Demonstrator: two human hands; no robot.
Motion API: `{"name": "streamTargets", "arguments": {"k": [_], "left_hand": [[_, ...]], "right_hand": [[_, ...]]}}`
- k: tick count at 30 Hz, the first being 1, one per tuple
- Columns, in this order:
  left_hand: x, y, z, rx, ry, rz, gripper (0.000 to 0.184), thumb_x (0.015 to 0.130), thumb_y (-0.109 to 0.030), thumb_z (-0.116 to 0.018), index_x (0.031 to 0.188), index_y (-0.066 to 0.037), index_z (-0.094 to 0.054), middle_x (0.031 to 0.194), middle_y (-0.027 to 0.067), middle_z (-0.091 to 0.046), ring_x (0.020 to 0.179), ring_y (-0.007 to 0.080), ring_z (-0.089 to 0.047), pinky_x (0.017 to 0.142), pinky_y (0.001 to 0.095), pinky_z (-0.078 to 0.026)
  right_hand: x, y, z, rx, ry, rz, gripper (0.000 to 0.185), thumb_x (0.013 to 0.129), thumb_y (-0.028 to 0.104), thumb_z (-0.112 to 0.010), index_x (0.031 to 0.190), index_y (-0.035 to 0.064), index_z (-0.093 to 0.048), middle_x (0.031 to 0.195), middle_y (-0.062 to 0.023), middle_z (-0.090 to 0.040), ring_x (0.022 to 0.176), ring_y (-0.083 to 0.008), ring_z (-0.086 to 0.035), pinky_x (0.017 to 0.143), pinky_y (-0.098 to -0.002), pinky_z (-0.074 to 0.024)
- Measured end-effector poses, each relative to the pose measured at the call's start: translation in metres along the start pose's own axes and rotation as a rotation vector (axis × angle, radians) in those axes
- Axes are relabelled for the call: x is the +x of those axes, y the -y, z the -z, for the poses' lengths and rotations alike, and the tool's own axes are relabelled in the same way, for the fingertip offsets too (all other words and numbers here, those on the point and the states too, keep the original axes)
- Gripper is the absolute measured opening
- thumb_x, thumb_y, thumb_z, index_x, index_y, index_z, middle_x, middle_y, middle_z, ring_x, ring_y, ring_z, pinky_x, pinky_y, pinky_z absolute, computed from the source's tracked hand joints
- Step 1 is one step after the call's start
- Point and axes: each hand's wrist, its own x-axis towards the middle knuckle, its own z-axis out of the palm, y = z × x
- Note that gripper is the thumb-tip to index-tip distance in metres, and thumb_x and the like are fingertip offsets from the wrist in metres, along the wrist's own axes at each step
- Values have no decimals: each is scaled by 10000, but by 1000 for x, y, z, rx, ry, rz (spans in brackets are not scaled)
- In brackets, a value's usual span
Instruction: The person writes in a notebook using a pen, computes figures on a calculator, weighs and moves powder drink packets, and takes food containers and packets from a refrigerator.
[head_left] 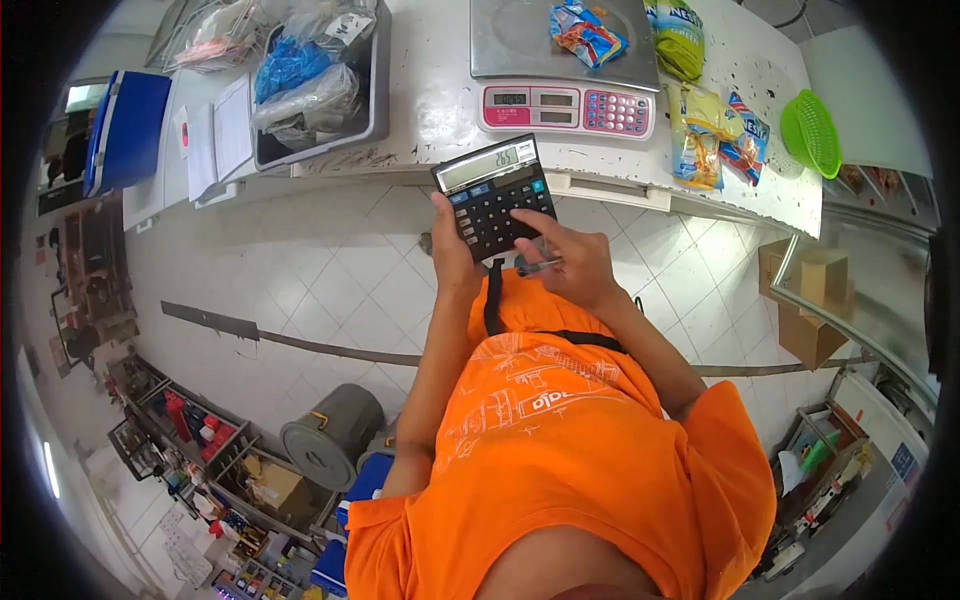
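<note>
A black calculator with digits on its display is gripped along its left edge by my left hand. My right hand holds a pen, and its index finger touches the calculator keys. Beyond the calculator, a pink and white weighing scale stands on the white table. A blue and orange packet lies on the scale's metal plate. To the right of the scale are a green packet, a yellow packet and another blue packet.
A grey crate of plastic bags and an open notebook are on the table's left. A green basket sits at its right end. Cardboard boxes and a grey bin stand on the floor.
</note>
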Motion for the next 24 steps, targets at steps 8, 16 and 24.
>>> {"name": "streamTargets", "arguments": {"k": [8, 16, 24], "left_hand": [[6, 3, 8, -53, -2, -33, 583, 1023, -544, -337, 1254, -43, -524, 1110, 100, -654, 942, 203, -683, 778, 351, -585], [6, 8, -4, 19, -6, -33, 568, 1018, -538, -362, 1273, -60, -533, 1168, 106, -645, 998, 225, -670, 834, 368, -565], [9, 10, -23, 132, 82, 19, 563, 1028, -531, -321, 1290, -74, -520, 1116, 111, -668, 938, 238, -692, 749, 382, -598]], "right_hand": [[-15, -5, 18, -116, 124, -272, 395, 862, 289, -710, 1234, 220, -597, 824, -80, -718, 674, -261, -697, 570, -347, -539], [-24, -17, 16, -118, 11, -10, 402, 848, 203, -708, 1240, 208, -618, 876, -58, -723, 590, -224, -661, 515, -327, -511], [-42, -31, 22, -231, -19, 0, 533, 745, 93, -707, 1254, 233, -630, 731, 37, -654, 607, -148, -640, 460, -301, -472]]}}
